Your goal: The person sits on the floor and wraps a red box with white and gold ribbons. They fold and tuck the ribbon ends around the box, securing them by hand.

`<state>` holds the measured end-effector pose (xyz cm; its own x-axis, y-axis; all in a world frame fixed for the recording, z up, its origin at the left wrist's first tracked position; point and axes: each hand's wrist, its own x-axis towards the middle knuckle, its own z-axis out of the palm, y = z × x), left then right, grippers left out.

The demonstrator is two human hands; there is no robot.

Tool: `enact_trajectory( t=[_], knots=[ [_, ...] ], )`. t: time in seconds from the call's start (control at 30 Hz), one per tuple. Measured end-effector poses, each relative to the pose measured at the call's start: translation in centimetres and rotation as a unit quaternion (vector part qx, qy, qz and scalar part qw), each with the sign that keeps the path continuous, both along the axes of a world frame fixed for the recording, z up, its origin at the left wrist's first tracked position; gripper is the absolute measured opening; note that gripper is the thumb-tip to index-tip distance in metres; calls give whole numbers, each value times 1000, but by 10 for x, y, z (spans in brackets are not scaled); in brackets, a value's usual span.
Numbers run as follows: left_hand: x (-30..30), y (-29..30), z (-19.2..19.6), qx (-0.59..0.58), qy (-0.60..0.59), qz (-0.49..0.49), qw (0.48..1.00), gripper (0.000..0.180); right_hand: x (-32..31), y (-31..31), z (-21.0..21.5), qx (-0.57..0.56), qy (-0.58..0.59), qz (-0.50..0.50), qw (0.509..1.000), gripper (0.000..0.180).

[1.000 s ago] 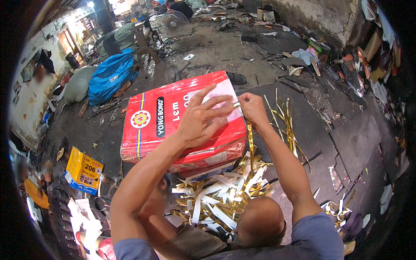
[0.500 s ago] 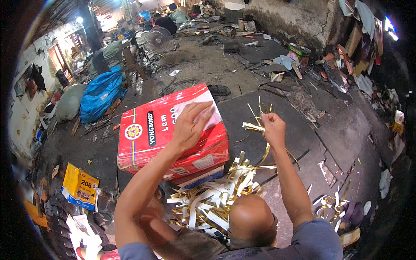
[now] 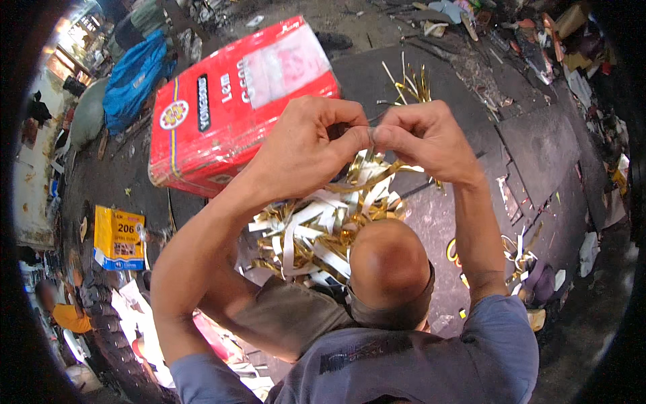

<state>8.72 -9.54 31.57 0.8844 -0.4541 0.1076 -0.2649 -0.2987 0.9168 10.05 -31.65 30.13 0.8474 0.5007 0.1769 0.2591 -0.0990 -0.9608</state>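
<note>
My left hand (image 3: 313,145) and my right hand (image 3: 434,138) meet fingertip to fingertip above a heap of strips. Both pinch closed on a thin strip (image 3: 371,137), mostly hidden by the fingers. Gold strip lengths hang just below the right fingers. The heap of shiny gold and white strips (image 3: 316,232) lies under my hands and is partly covered by my left wrist. Beyond my left forearm stands a red cardboard box (image 3: 222,128) with a pale label on its top. Several loose gold strips (image 3: 409,84) lie on a dark sheet past my hands.
On the left are a yellow cardboard piece (image 3: 120,236) and a blue plastic bag (image 3: 138,84). To the right lie a yellow loop-shaped handle (image 3: 451,251), more strips (image 3: 517,252) and dark flat sheets (image 3: 538,158). Scraps litter the far right floor.
My left hand has come off the box top and moved right to meet my right hand. The view has tilted down, so the box sits higher in the picture.
</note>
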Motion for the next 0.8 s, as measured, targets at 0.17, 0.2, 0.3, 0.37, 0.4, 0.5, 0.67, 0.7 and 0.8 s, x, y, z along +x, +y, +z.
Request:
enact_trajectory(
  t=[0.17,0.2,0.3,0.37,0.4,0.5,0.67,0.7,0.8],
  knots=[
    [-20,0,-12,-6,35,13,999,26,-6,-14,-11,-50,50,45,996,27],
    [-21,0,-15,-22,37,11,999,28,-9,-20,-10,-76,54,46,995,26],
    [-26,20,-10,-12,84,73,994,27,-1,-47,-24,-149,58,16,987,22],
    [-22,40,-13,18,128,114,985,26,8,-80,-36,-185,90,-11,978,21],
    [-22,51,-17,15,140,122,982,27,12,-97,-40,-201,120,-25,972,21],
    [-27,69,-33,49,163,145,975,30,40,-127,-57,-187,115,5,976,22],
    [-29,76,-92,307,155,33,939,43,122,-211,-145,-334,-210,-216,893,33],
    [-33,85,-120,374,115,-19,920,47,126,-214,-160,-344,-284,-260,856,35],
    [-64,103,-199,528,293,-103,791,61,120,-185,-171,-349,-397,-386,756,40]
  ],
)
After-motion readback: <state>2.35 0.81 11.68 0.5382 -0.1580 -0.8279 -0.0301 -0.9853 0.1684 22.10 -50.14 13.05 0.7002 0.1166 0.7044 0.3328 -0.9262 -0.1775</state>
